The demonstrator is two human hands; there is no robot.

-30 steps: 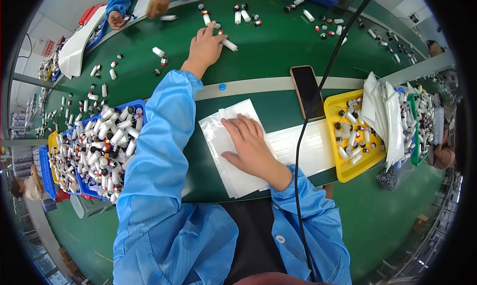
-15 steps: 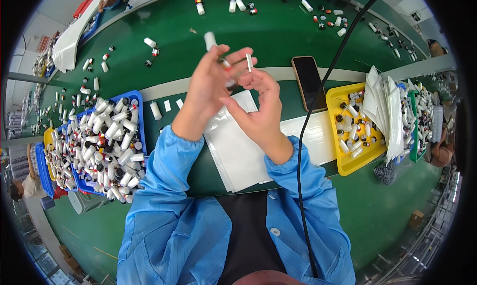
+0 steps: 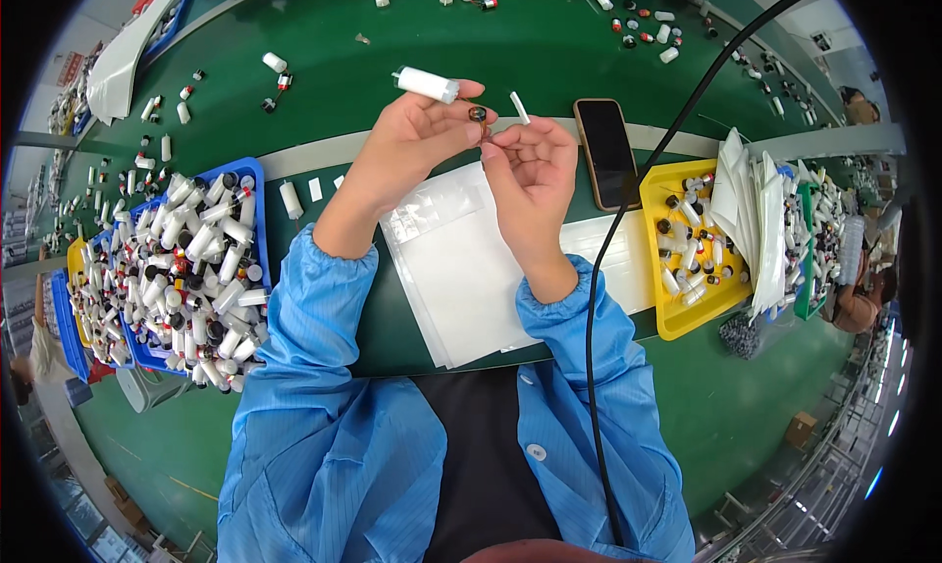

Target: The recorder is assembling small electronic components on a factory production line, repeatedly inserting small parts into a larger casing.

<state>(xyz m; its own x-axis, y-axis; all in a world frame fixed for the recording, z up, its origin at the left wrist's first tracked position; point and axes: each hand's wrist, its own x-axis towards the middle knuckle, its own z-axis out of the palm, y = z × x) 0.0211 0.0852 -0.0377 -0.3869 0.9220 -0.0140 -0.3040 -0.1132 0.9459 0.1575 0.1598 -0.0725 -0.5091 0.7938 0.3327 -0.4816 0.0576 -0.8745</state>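
My left hand [image 3: 407,143] is closed around a white cylinder [image 3: 428,83], which lies nearly level across its fingers. Close by its fingertips is a small round black part with an amber tint [image 3: 478,115]. My right hand [image 3: 538,171] has its thumb and a fingertip brought together beside that part, just touching or very near it. Between other fingers of the right hand a narrow white strip [image 3: 519,108] sticks up. Below both hands lie white sheets in a clear plastic sleeve [image 3: 446,279].
A blue bin [image 3: 257,200] heaped with white cylinders stands at left, a yellow tray [image 3: 677,323] with similar pieces at right. A phone [image 3: 605,156] lies beyond my right hand. A black cable [image 3: 677,122] crosses the right side. Loose cylinders [image 3: 275,62] dot the green table.
The white cylinder has swung from upright to nearly level in my left hand. My right thumb has risen to the fingertips of the left hand. The whole view has shifted slightly.
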